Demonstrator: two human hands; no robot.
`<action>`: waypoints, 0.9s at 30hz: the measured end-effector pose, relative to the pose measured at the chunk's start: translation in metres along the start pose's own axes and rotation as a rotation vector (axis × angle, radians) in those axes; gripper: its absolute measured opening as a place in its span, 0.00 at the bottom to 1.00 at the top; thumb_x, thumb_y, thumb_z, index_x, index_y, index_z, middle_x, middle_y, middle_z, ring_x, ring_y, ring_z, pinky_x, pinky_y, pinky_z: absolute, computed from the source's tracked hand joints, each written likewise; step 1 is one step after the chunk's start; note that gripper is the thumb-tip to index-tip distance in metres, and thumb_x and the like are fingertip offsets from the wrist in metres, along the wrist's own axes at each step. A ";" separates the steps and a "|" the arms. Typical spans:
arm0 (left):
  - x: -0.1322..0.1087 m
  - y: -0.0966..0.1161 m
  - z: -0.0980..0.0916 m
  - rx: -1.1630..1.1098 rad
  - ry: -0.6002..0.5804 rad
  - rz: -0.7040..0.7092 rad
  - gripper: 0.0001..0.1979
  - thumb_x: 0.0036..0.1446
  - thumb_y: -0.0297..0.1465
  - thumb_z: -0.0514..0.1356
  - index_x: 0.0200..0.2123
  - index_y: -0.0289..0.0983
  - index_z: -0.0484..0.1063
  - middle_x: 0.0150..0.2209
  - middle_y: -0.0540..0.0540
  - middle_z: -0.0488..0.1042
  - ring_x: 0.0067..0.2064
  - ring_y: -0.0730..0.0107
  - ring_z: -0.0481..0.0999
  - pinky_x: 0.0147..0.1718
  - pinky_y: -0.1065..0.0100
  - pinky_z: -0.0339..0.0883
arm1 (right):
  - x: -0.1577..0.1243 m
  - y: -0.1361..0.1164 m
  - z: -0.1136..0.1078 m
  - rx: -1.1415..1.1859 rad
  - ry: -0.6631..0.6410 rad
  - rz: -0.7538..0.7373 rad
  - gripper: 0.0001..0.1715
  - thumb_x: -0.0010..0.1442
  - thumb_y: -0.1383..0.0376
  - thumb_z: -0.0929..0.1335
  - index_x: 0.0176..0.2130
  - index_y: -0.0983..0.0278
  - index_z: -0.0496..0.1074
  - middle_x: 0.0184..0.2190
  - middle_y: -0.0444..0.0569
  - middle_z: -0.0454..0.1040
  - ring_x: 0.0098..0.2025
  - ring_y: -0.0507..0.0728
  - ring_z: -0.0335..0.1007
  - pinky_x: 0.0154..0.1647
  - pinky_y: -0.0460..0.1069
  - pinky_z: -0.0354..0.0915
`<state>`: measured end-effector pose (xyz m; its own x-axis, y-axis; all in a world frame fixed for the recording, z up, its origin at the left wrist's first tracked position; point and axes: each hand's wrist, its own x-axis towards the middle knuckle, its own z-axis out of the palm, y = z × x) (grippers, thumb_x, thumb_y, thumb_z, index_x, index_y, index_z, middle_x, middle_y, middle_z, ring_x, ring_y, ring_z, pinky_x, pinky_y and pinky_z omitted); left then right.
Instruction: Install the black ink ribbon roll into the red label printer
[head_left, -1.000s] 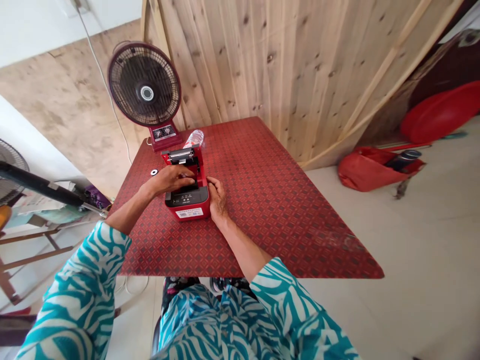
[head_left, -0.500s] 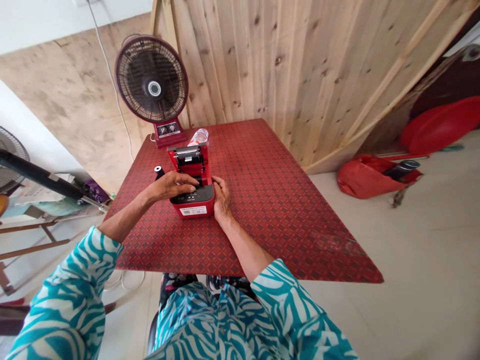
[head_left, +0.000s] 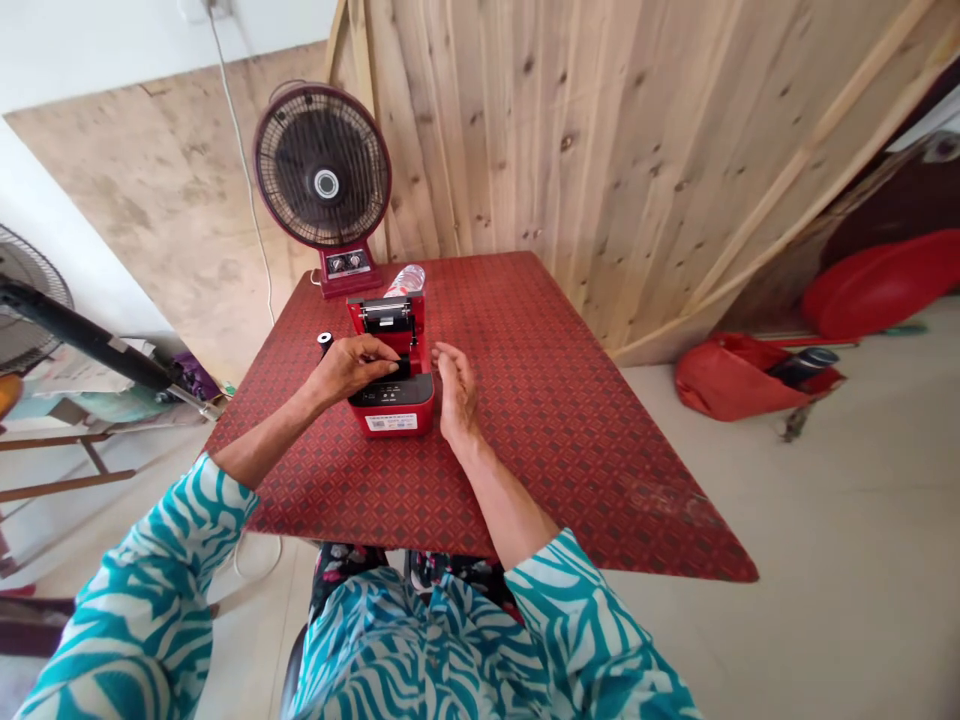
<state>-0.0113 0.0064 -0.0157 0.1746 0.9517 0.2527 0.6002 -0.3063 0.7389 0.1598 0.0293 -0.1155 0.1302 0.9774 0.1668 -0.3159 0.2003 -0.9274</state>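
Note:
A red and black label printer (head_left: pixel 391 420) stands on the table with its lid (head_left: pixel 386 315) tipped up and back. My left hand (head_left: pixel 349 372) reaches over its left side, thumb and fingertips pinched together at the opening. Something black shows at those fingertips, but I cannot make out what it is. My right hand (head_left: pixel 457 390) is beside the printer's right wall, slightly apart from it, fingers extended and holding nothing. Left of the printer stands a small black roll (head_left: pixel 325 341) with a white end, partly hidden by my left hand. A clear plastic bottle (head_left: pixel 407 281) lies behind the lid.
A dark red fan (head_left: pixel 324 180) stands at the back left of the red patterned table (head_left: pixel 585 480), against a wooden wall (head_left: pixel 510 130). Right of the table, a red bag (head_left: pixel 724 375) with a dark bottle (head_left: pixel 806 366) is on the floor. A second fan (head_left: pixel 30 290) stands at left.
My right hand has come off the printer's right side and moved slightly outward. The left hand's fingertips have drawn into a pinch over the opening. The whole view has shifted a little.

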 end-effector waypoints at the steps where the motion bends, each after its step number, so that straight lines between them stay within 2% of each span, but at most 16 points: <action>1: -0.001 0.001 0.002 0.035 0.012 0.035 0.08 0.52 0.37 0.68 0.33 0.40 0.83 0.33 0.48 0.82 0.34 0.67 0.78 0.35 0.67 0.71 | -0.001 -0.007 -0.001 -0.046 -0.070 -0.078 0.21 0.61 0.49 0.67 0.47 0.57 0.76 0.48 0.50 0.80 0.51 0.60 0.75 0.57 0.59 0.69; 4: -0.004 0.002 0.007 0.063 0.019 0.084 0.06 0.55 0.34 0.66 0.35 0.41 0.82 0.36 0.48 0.83 0.37 0.66 0.80 0.40 0.65 0.72 | -0.006 -0.024 0.000 -0.249 -0.260 -0.288 0.17 0.58 0.55 0.70 0.47 0.53 0.77 0.48 0.48 0.80 0.52 0.62 0.73 0.60 0.62 0.65; 6: -0.008 0.003 0.009 0.059 0.025 0.092 0.07 0.57 0.32 0.65 0.37 0.41 0.82 0.37 0.48 0.84 0.38 0.66 0.81 0.42 0.65 0.73 | -0.008 -0.029 0.002 -0.391 -0.301 -0.356 0.16 0.57 0.60 0.70 0.46 0.52 0.77 0.45 0.48 0.80 0.50 0.64 0.72 0.60 0.65 0.63; 9: -0.013 0.005 0.008 0.045 0.012 0.101 0.08 0.57 0.31 0.64 0.40 0.41 0.81 0.38 0.48 0.84 0.39 0.66 0.82 0.43 0.66 0.73 | -0.009 -0.033 0.006 -0.525 -0.317 -0.380 0.13 0.57 0.64 0.68 0.43 0.53 0.78 0.41 0.48 0.81 0.47 0.64 0.72 0.59 0.67 0.59; 12: -0.018 0.004 0.005 -0.009 0.035 0.108 0.09 0.57 0.33 0.65 0.42 0.40 0.80 0.37 0.48 0.84 0.39 0.66 0.82 0.43 0.67 0.73 | -0.010 -0.035 0.008 -0.559 -0.313 -0.383 0.07 0.59 0.64 0.69 0.36 0.53 0.78 0.37 0.47 0.81 0.43 0.63 0.71 0.58 0.65 0.58; 15: -0.024 -0.004 0.000 -0.094 0.183 0.048 0.12 0.58 0.39 0.66 0.40 0.39 0.81 0.35 0.47 0.83 0.36 0.67 0.80 0.38 0.67 0.72 | -0.016 -0.037 0.004 -0.579 -0.302 -0.429 0.07 0.61 0.62 0.68 0.32 0.53 0.77 0.34 0.46 0.80 0.42 0.62 0.71 0.56 0.63 0.57; 17: -0.029 -0.016 -0.004 -0.190 0.303 -0.025 0.16 0.57 0.44 0.66 0.39 0.37 0.81 0.34 0.46 0.82 0.33 0.68 0.78 0.35 0.67 0.70 | -0.023 -0.040 0.000 -0.605 -0.301 -0.487 0.08 0.62 0.62 0.68 0.33 0.53 0.77 0.36 0.46 0.80 0.43 0.62 0.72 0.55 0.62 0.57; 19: -0.033 -0.031 -0.008 -0.292 0.396 -0.092 0.20 0.54 0.48 0.68 0.38 0.36 0.81 0.33 0.45 0.81 0.32 0.68 0.76 0.34 0.67 0.69 | -0.031 -0.043 -0.004 -0.637 -0.298 -0.561 0.08 0.64 0.61 0.68 0.34 0.53 0.77 0.38 0.46 0.80 0.45 0.62 0.72 0.55 0.61 0.57; 22: -0.042 -0.050 -0.009 -0.378 0.468 -0.159 0.26 0.49 0.52 0.70 0.40 0.36 0.80 0.34 0.45 0.81 0.35 0.66 0.77 0.39 0.65 0.70 | -0.041 -0.046 -0.008 -0.707 -0.296 -0.722 0.08 0.66 0.60 0.68 0.35 0.53 0.77 0.38 0.45 0.80 0.44 0.60 0.73 0.53 0.59 0.57; 24: -0.050 -0.055 -0.007 -0.380 0.468 -0.200 0.28 0.49 0.53 0.69 0.42 0.36 0.80 0.38 0.44 0.82 0.39 0.63 0.78 0.44 0.63 0.71 | -0.046 -0.046 -0.009 -0.771 -0.282 -0.849 0.08 0.67 0.62 0.68 0.36 0.54 0.77 0.37 0.44 0.80 0.43 0.58 0.73 0.52 0.57 0.57; 27: -0.059 -0.050 -0.001 -0.372 0.414 -0.273 0.31 0.51 0.54 0.67 0.49 0.37 0.79 0.47 0.41 0.82 0.49 0.55 0.79 0.53 0.57 0.70 | -0.051 -0.043 -0.012 -0.842 -0.231 -1.028 0.07 0.67 0.66 0.68 0.37 0.57 0.76 0.36 0.44 0.79 0.43 0.56 0.73 0.52 0.55 0.58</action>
<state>-0.0526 -0.0349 -0.0668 -0.3088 0.9320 0.1896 0.2549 -0.1110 0.9606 0.1781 -0.0305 -0.0878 -0.2294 0.4171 0.8795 0.5076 0.8222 -0.2575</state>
